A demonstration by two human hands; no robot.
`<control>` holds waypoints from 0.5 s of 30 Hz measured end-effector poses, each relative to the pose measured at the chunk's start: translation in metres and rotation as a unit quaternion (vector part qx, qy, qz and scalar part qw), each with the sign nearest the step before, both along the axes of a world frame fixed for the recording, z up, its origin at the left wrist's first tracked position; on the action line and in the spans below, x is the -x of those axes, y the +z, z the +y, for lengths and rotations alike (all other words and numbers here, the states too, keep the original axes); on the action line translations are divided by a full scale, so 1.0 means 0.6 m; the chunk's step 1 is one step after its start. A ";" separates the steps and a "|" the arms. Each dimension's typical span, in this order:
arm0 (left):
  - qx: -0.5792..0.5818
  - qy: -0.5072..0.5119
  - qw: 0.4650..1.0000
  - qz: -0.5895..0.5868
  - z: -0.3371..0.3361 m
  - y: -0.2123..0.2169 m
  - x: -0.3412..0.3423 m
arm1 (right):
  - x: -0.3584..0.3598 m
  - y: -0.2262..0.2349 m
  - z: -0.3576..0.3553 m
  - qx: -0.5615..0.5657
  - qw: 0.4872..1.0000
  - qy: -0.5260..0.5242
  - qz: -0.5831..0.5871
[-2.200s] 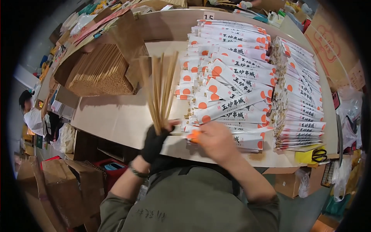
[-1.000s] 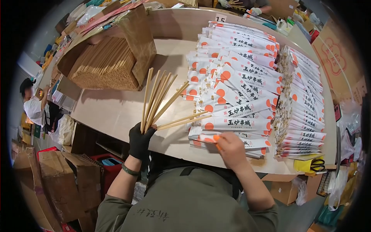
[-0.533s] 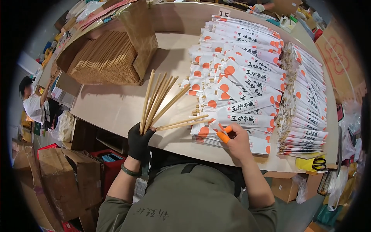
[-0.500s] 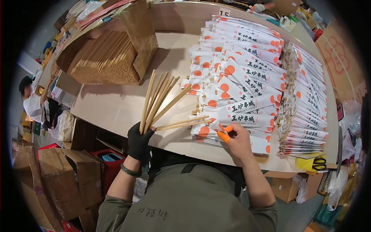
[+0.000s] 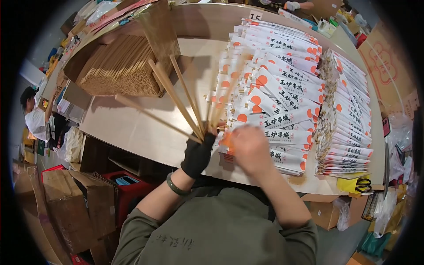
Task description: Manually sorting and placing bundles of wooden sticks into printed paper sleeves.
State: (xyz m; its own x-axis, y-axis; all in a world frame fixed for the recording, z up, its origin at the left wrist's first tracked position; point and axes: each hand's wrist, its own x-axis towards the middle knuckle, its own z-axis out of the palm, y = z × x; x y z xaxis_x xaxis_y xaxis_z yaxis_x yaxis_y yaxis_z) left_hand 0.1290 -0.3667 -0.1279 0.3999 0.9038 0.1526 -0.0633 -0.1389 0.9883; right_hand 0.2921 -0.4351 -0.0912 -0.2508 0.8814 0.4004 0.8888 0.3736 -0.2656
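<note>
Olive-green cloth covers the torso [image 5: 216, 225] nearest the camera, and 2 hands come together just ahead of it, above the near part of a pale tabletop [image 5: 132, 121]. Wearing a black glove, with a dark bracelet [image 5: 177, 187] at the wrist, the left hand [image 5: 198, 152] is closed around the lower ends of several wooden sticks [image 5: 175, 98]. Their long axes fan out ahead of it: some lean well left, others rise nearly straight away or slightly right, a few blurred. The right hand [image 5: 251, 148] is bare apart from orange finger covers [image 5: 228, 140] and sits just beside the bundle's gripped end; blur hides how far its fingers are spread and whether they pinch anything.

Of the 2 hands, the right is nearer to the printed white paper sleeves [image 5: 282, 119], heaped from just beside it to well ahead, their long axes running mostly crosswise. Farther right come black-handled scissors [image 5: 363, 185] near the tabletop's edge and, ahead of them, another sleeve stack [image 5: 346, 115]. Ahead and left of the left hand, an open cardboard box [image 5: 161, 33] holds densely packed sticks [image 5: 119, 73]. Beyond the tabletop's far side, ahead of both hands, a co-worker's gloved hand [image 5: 292, 5] shows.
</note>
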 end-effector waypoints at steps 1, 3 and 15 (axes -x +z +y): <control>0.023 0.025 0.999 -0.011 0.009 -0.003 0.002 | -0.023 0.003 0.011 -0.076 0.994 -0.078 -0.009; 0.056 0.040 0.996 0.054 0.044 -0.020 0.038 | -0.053 0.002 -0.001 -0.120 0.979 -0.155 0.049; 0.119 0.105 0.979 0.131 0.018 -0.060 0.091 | -0.021 -0.119 -0.097 -0.043 0.999 -0.011 0.030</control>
State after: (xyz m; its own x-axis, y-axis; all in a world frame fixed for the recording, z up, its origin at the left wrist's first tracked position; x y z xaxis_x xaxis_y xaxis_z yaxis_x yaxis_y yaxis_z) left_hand 0.0747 -0.3558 -0.1638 0.1986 0.9677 -0.1556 0.2008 0.1152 0.9728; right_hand 0.3045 -0.4932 -0.1624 -0.2048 0.8482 0.4885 0.8803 0.3777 -0.2869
